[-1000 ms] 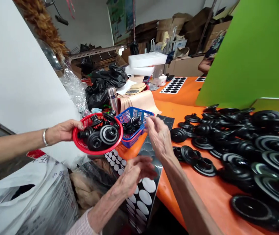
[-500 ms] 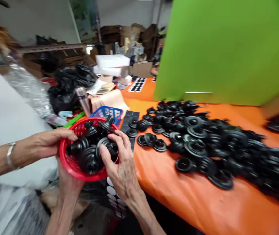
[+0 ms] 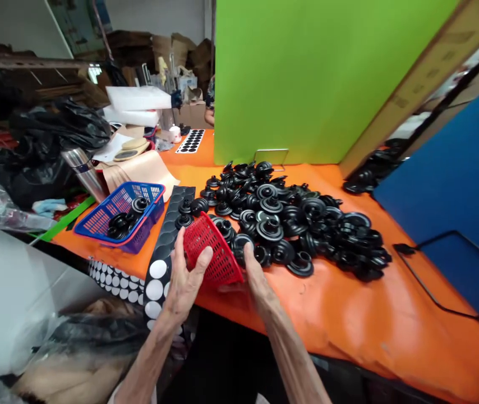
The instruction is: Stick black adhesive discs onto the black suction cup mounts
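Observation:
A red perforated basket [image 3: 212, 249] is tipped on its side toward the pile, its opening facing right. My left hand [image 3: 187, 275] holds it from the left, thumb and fingers against its underside. At its right rim my right hand [image 3: 258, 280] is raised beside the black parts, thumb up; its fingers are mostly hidden. Black round ribbed parts [image 3: 268, 227] lie heaped on the orange tabletop [image 3: 327, 308], several right at the basket's mouth.
A blue basket [image 3: 125, 193] with a few black parts stands at left. Near it are a steel flask [image 3: 83, 174], a black bag [image 3: 41, 146] and a dark strip with discs [image 3: 164, 241]. Green panel [image 3: 298, 78] behind; blue panel [image 3: 454, 191] at right, with a wire stand [image 3: 437, 303].
The red basket has moved right from beside the table and been tipped over the pile. Another person's hand has let go of it and withdrawn left. The view has turned right.

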A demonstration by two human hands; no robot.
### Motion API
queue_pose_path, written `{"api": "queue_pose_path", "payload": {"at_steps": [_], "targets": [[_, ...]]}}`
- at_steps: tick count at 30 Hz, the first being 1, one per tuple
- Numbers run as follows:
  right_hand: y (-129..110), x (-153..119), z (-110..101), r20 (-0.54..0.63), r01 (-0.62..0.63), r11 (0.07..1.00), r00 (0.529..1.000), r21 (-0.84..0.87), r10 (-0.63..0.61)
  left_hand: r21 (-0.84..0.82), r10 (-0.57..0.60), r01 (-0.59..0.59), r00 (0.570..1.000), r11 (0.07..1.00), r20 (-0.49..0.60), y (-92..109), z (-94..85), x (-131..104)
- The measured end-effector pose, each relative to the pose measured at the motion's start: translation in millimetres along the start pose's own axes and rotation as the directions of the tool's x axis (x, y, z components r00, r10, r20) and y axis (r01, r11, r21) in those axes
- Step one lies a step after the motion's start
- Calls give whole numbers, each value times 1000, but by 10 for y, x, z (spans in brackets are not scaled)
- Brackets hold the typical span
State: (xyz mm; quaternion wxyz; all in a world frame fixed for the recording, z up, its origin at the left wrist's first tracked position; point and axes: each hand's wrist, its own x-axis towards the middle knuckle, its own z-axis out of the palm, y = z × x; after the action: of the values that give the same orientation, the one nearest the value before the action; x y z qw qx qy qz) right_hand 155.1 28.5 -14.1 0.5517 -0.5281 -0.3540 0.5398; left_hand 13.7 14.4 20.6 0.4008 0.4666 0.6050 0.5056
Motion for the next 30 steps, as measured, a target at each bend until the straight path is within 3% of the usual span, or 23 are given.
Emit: {"api": "queue_pose_path", "payload": {"at_steps": [2,4,6,9,12,14,16,18,21,23,26,28,30], "targets": [[-35,-70,-96,59,-159,984,986,83,155,60,-27,29,999,998,-35,-36,49,57],[-21,-214,-159,-7,-171,982,985,75,172,87,-17,21,999,996,-40,-22,109,83],[27,-363,-186,-131,-54,998,990,-18,51,106,4,-2,1000,994,-21,47,194,82],[95,-452,-177,-226,77,987,968,-144,-108,185,39,-39,999,982,5,178,335,74],[92,-347,-158,-317,106,988,939,-109,-135,318,96,-112,993,941,66,209,394,101],[44,-238,-151,-324,79,995,941,-56,-93,403,158,-193,980,895,118,142,364,134],[-24,-148,-149,-283,37,993,957,-116,-69,452,211,-263,964,853,162,34,303,168],[-91,-84,-151,-277,77,947,946,-313,-168,483,259,-305,952,821,162,-66,243,193],[-155,4,-161,-265,207,835,885,-510,-382,544,382,-381,917,748,115,-135,191,210],[-167,85,-167,-210,257,870,906,-421,-369,565,444,-421,890,709,105,-143,169,213],[-154,242,-163,-132,215,975,967,-46,-220,490,486,-467,869,736,97,-197,125,187],[-143,361,-147,-159,181,973,975,144,-158,395,475,-451,879,800,41,-298,112,113],[-147,486,-126,-203,173,960,971,221,-128,345,420,-396,908,851,6,-436,156,-10]]}}
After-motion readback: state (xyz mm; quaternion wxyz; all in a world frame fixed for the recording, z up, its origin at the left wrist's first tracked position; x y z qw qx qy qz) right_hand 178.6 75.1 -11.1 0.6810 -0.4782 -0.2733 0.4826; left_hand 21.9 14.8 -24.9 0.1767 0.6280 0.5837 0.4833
